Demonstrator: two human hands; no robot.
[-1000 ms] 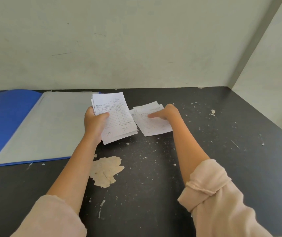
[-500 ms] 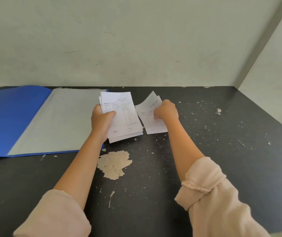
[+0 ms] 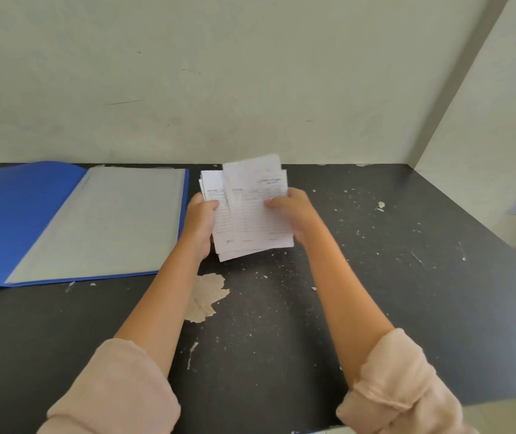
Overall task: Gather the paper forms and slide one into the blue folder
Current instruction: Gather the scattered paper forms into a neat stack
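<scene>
The blue folder (image 3: 15, 220) lies open on the black table at the left, its right half covered by a grey clear sleeve page (image 3: 103, 220). Just right of it I hold a stack of white printed paper forms (image 3: 247, 211) tilted up above the table. My left hand (image 3: 201, 220) grips the stack's left edge, thumb on the front. My right hand (image 3: 294, 211) grips the right edge and presses a second small bunch of forms onto the front of the stack. No forms lie on the table.
The black table (image 3: 391, 292) is speckled with paint flecks and has a pale peeled patch (image 3: 206, 296) near its middle. A pale wall runs along the back, and a second wall (image 3: 494, 120) closes the right side. The table's front edge shows at the lower right.
My right hand lifted the loose forms off the table and carried them left onto the stack in my left hand. Both hands now hold the papers together.
</scene>
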